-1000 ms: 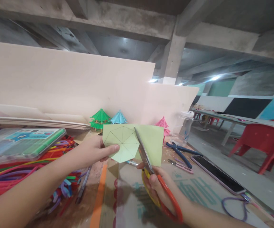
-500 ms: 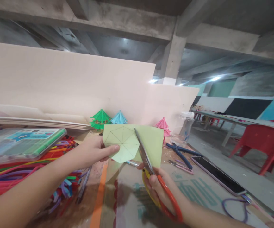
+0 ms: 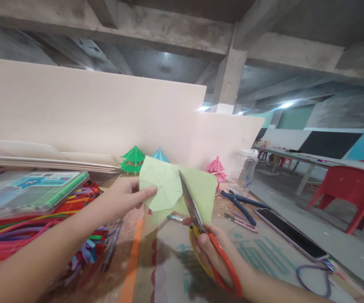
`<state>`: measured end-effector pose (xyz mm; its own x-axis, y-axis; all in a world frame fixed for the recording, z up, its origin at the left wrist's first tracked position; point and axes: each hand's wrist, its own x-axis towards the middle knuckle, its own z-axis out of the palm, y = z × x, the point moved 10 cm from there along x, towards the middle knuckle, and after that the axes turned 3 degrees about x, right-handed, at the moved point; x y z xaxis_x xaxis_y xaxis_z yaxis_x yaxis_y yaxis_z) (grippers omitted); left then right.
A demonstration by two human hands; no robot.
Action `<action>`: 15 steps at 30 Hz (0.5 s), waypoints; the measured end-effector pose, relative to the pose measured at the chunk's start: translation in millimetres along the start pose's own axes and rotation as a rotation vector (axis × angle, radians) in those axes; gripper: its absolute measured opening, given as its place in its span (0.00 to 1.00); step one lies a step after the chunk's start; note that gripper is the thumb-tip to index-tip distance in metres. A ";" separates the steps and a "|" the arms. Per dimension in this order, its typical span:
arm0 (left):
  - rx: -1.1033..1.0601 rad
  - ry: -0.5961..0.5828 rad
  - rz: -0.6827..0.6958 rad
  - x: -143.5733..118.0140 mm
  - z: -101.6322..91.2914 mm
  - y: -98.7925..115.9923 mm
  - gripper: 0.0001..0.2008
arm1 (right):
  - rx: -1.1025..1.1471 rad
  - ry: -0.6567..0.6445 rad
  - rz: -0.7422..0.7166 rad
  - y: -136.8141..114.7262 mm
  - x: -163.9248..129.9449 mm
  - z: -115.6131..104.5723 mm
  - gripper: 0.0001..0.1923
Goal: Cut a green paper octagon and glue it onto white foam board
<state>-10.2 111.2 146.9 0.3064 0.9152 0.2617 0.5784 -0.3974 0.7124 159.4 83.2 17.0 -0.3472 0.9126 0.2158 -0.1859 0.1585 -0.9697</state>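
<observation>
My left hand (image 3: 127,197) pinches the left edge of a light green paper sheet (image 3: 201,191) with a pencilled polygon drawn on it, held up over the table. My right hand (image 3: 209,248) grips scissors (image 3: 197,219) with orange and yellow handles. Their blades point up into the sheet along the polygon's right side. Behind the sheet stand small paper umbrellas, one green (image 3: 133,156), one blue (image 3: 160,155) and one pink (image 3: 216,165).
Colourful pipe cleaners (image 3: 27,235) and a clear case (image 3: 30,189) lie at left. Blue pliers (image 3: 238,203), small snips (image 3: 240,221), a phone (image 3: 291,235) and a plastic jar (image 3: 246,170) sit at right. A pale board (image 3: 90,113) stands behind. Red chair (image 3: 346,185) beyond the table.
The sheet has tilted clockwise in my left hand, its left corner rising over the blue umbrella. The scissors stay in about the same place.
</observation>
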 end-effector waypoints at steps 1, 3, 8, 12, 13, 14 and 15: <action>-0.026 0.048 0.003 -0.2 -4.9 2.2 0.22 | 0.003 -0.006 0.015 -1.2 -1.1 1.9 0.39; -0.068 0.121 -0.003 -0.7 -12.2 2.9 0.22 | -0.007 -0.040 0.021 -5.3 -3.0 7.2 0.39; -0.132 0.208 -0.045 -1.0 -18.8 -9.8 0.24 | -0.048 -0.156 -0.037 -16.4 -6.8 20.9 0.37; -0.071 0.279 -0.040 -2.2 -28.3 -13.6 0.25 | -0.002 -0.137 -0.031 -12.0 -5.7 18.4 0.35; -0.058 0.300 -0.027 -3.1 -31.8 -12.1 0.25 | 0.012 -0.121 -0.022 -9.3 -5.0 16.3 0.36; -0.040 0.327 -0.005 -4.5 -36.0 -9.1 0.25 | 0.024 -0.107 -0.017 -7.0 -4.3 14.2 0.36; -0.014 0.356 0.021 -6.2 -40.1 -5.2 0.25 | 0.030 -0.100 -0.019 -5.3 -3.7 12.9 0.35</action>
<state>-45.5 110.2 167.7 0.0340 0.8735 0.4857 0.5638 -0.4180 0.7123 149.8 74.1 22.8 -0.4333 0.8671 0.2457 -0.2198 0.1627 -0.9619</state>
